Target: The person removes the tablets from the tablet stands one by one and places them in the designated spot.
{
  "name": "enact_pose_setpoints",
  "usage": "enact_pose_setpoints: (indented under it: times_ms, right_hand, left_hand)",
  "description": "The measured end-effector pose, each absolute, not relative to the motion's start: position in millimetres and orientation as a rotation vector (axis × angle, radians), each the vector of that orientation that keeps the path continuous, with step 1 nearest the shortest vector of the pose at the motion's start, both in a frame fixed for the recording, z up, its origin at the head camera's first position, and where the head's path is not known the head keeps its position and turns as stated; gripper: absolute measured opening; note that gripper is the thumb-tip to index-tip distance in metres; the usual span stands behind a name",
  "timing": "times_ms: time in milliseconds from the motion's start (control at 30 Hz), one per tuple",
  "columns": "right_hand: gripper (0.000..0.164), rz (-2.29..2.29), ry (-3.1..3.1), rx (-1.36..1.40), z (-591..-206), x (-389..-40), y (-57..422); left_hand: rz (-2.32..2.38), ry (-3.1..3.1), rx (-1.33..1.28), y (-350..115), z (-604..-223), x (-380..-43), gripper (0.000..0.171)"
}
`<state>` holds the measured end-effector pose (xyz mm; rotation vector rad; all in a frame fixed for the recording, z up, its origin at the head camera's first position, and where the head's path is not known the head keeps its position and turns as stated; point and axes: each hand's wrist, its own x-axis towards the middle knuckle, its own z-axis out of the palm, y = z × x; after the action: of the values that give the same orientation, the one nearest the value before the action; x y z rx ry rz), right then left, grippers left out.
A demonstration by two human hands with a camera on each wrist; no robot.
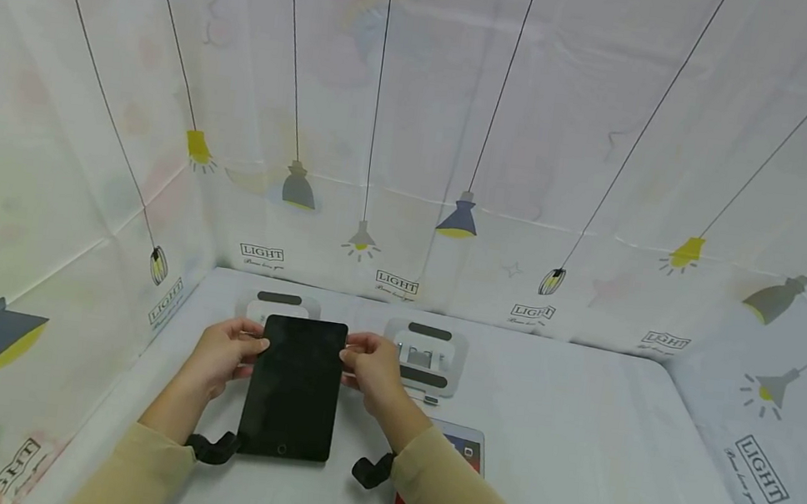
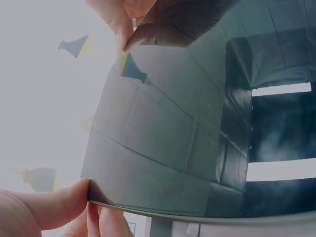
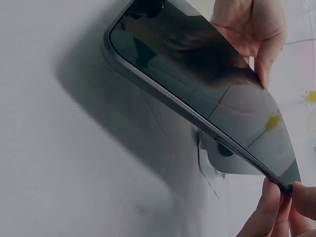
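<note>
A black tablet [image 1: 292, 390] with a dark, glossy screen is held up between both hands, tilted, with its round button at the near end. My left hand [image 1: 228, 352] pinches its far left side, thumb on the screen and fingers behind, as the left wrist view shows for the left thumb [image 2: 59, 200]. On the far right side, my right hand [image 1: 375, 370] pinches it the same way; its fingertips [image 3: 269, 195] show in the right wrist view. Under the tablet's edge [image 3: 168, 98] a shadow falls on the white cloth. The tablet's back is hidden.
Behind the hands lie two white-and-grey stands with dark pads, the left stand [image 1: 306, 306] partly covered and the right stand [image 1: 457, 359] beside my right hand. A white tablet [image 1: 475, 437] with a lit screen lies under my right forearm. Printed cloth walls [image 1: 420, 119] surround the table.
</note>
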<state>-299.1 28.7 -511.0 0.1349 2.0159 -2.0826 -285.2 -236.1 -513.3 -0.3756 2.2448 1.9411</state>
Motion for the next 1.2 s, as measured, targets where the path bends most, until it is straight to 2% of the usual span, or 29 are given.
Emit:
enact_pose_setpoints:
  times_ms: [1200]
  right_hand:
    - [0.024, -2.044, 2.011, 0.208, -539, -271, 35]
  left_hand:
    - [1.883, 2.25, -0.379, -224, -542, -264, 0.03]
